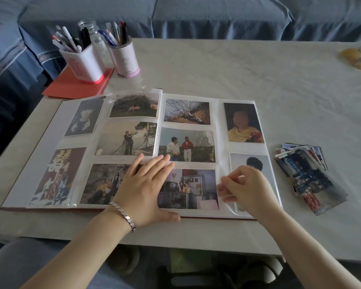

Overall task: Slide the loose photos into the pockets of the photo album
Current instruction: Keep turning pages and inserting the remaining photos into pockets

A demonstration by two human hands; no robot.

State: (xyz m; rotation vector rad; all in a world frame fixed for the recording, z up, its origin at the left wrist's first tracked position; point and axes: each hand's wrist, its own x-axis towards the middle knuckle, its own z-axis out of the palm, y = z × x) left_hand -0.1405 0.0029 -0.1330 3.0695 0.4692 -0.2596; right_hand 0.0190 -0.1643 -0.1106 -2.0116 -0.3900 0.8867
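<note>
Lying open on the bench (pixel 279 80), the photo album (pixel 219 122) shows both pages filled with prints behind clear pockets. The left hand (pixel 146 184) rests flat on the album's near edge beside the spine, fingers straight and spread across the lower prints there. A silver bracelet (pixel 123 213) circles that wrist. The right hand (pixel 248 188) sits over the album's near right corner, on top of a portrait photo (pixel 256 161) at the lower right pocket. Its fingers are curled and its thumb points toward the spine, but the hand is blurred, and I cannot tell whether it pinches the photo, the clear sleeve or nothing. The loose photos (pixel 306 176) lie in a fanned pile on the bench just right of the album, not touching it. Beyond the album's far left corner a red folder (pixel 71 86) carries a square pen holder (pixel 86 63). A round pen holder (pixel 125 57) and a glass jar (pixel 92 28) stand close by. Farther beyond the album is a blue sofa (pixel 196 15).
</note>
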